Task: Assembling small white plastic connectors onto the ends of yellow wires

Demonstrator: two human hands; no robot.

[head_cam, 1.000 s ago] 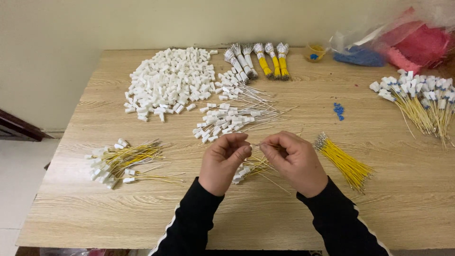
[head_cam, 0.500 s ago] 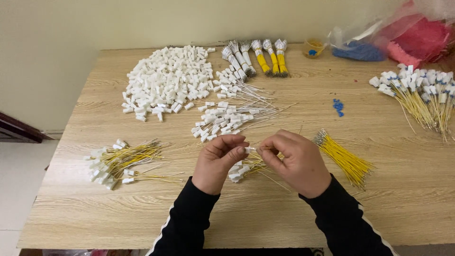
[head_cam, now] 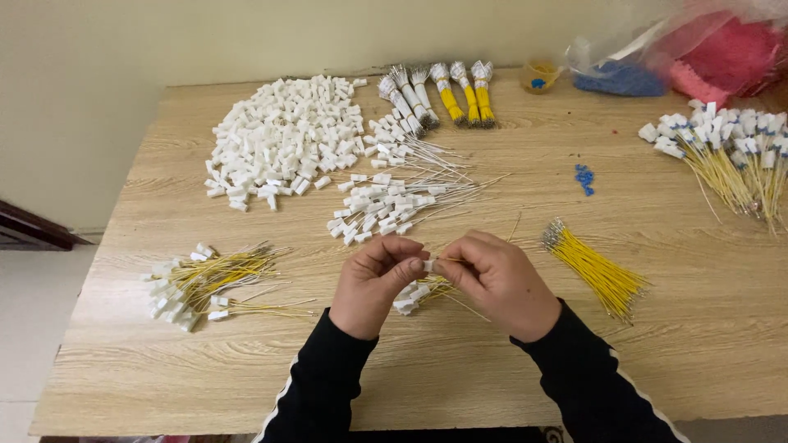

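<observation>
The left hand (head_cam: 379, 281) and right hand (head_cam: 501, 283) meet fingertip to fingertip, pinching a small white connector (head_cam: 428, 265) with a yellow wire; the contact point is largely hidden by fingers. A small bundle of finished wires (head_cam: 414, 294) beneath the hands is partly covered. Compared with half a second ago, both hands sit slightly lower over the bench (head_cam: 460, 369), grip unchanged.

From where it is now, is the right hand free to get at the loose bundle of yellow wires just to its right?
Probably yes: the yellow wire bundle lies on bare table beside the right hand, nothing between, though its fingers already pinch a small white connector.
</observation>
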